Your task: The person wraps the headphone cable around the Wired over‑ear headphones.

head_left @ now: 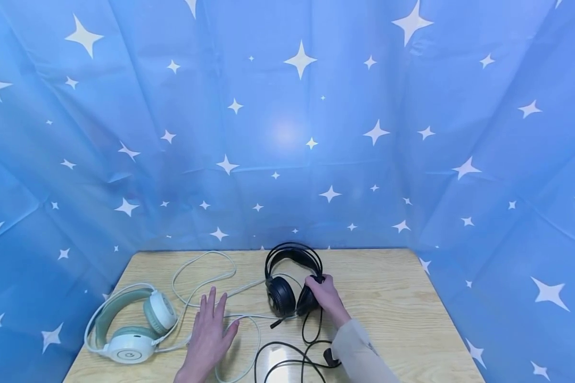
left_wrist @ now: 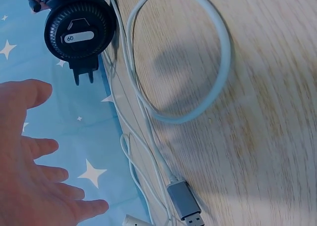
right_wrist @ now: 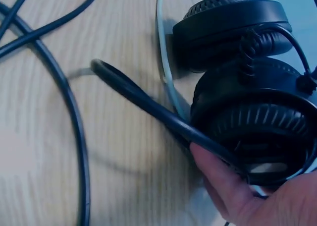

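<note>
My right hand (head_left: 327,298) grips the right ear cup of the black headset (head_left: 281,296), whose headband leans toward the back of the table. In the right wrist view the fingers (right_wrist: 223,179) curl under that black ear cup (right_wrist: 257,132), beside its cable. My left hand (head_left: 208,336) hovers with spread fingers over the white cable, left of the black headset, holding nothing. The left wrist view shows this hand (left_wrist: 44,161) near a grey USB plug (left_wrist: 183,198) and the black ear cup (left_wrist: 79,35).
White headphones (head_left: 130,348) with green padding lie at the table's left. Their white cable (head_left: 222,276) loops across the middle and passes by the black headset. A black cable (head_left: 287,363) is coiled near the front edge. A blue curtain (head_left: 278,133) with stars surrounds the wooden table (head_left: 393,298).
</note>
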### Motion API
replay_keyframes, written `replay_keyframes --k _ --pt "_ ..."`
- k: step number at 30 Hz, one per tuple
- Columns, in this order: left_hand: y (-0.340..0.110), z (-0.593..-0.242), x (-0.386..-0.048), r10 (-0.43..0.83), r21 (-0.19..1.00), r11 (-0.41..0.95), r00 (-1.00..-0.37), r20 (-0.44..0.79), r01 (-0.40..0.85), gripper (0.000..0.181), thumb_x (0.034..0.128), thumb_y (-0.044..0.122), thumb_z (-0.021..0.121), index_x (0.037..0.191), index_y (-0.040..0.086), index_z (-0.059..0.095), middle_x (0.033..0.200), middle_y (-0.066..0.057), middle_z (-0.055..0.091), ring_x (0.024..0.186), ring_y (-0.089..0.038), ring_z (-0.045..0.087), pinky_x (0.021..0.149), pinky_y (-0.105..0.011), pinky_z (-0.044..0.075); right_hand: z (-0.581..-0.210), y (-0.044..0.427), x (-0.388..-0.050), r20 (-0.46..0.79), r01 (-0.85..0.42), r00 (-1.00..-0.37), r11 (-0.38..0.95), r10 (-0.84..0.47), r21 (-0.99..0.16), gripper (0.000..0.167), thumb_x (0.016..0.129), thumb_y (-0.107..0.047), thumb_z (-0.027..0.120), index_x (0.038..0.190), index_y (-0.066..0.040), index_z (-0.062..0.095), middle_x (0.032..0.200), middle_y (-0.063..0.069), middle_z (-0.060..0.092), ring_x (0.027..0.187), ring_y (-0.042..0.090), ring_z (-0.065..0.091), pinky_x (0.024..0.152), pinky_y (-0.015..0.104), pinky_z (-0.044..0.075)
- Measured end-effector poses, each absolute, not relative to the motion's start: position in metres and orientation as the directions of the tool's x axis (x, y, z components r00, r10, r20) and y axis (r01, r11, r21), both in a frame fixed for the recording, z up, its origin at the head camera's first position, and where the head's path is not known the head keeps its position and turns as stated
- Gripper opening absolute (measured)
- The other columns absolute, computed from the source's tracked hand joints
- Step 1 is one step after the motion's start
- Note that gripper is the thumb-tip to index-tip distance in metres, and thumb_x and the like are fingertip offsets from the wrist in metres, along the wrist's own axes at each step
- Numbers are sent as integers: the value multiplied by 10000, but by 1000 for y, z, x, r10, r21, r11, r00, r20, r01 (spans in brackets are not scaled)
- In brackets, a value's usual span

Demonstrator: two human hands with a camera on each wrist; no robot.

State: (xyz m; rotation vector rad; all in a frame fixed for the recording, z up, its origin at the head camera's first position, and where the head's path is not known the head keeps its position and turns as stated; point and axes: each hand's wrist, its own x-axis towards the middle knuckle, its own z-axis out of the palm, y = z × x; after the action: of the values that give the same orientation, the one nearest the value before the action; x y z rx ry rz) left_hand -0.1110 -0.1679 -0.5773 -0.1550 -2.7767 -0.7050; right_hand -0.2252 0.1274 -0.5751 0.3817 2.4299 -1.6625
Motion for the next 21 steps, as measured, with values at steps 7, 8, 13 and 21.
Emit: replay_keyframes --k 7,8,13,21 --pt "-167 -576 -111 38 457 869 -947 319 189 684 952 269 721 1486 -66 456 1608 -332 272 1432 -603 269 1060 -750 329 -573 130 -217 -230 265 -963 338 139 -903 774 899 -374 619 1508 24 357 1355 278 563 1142 346 565 953 436 450" --pt "-166 -575 -111 37 461 866 -944 327 194 682 951 265 721 1484 -68 457 1607 -334 273 1431 -605 268 1059 -749 331 -572 130 -215 -224 259 -964 340 140 -904 771 902 -375 616 1514 17 356 1356 279 566 1142 346 569 945 433 454" --pt "-163 -569 -112 33 485 847 -933 358 216 683 957 265 718 1483 -78 449 1607 -343 262 1435 -606 257 1085 -724 323 -563 135 -206 -187 220 -974 322 131 -921 738 910 -334 610 1526 -13 360 1368 268 572 1171 337 569 954 429 453" --pt "-150 -546 -126 -6 707 684 -967 255 182 717 1015 342 651 1563 -16 358 1672 -256 181 1469 -534 274 1095 -702 337 -547 142 -186 -56 80 -995 299 86 -951 740 867 -207 618 1539 -54 350 1321 212 588 1087 283 592 868 368 487"
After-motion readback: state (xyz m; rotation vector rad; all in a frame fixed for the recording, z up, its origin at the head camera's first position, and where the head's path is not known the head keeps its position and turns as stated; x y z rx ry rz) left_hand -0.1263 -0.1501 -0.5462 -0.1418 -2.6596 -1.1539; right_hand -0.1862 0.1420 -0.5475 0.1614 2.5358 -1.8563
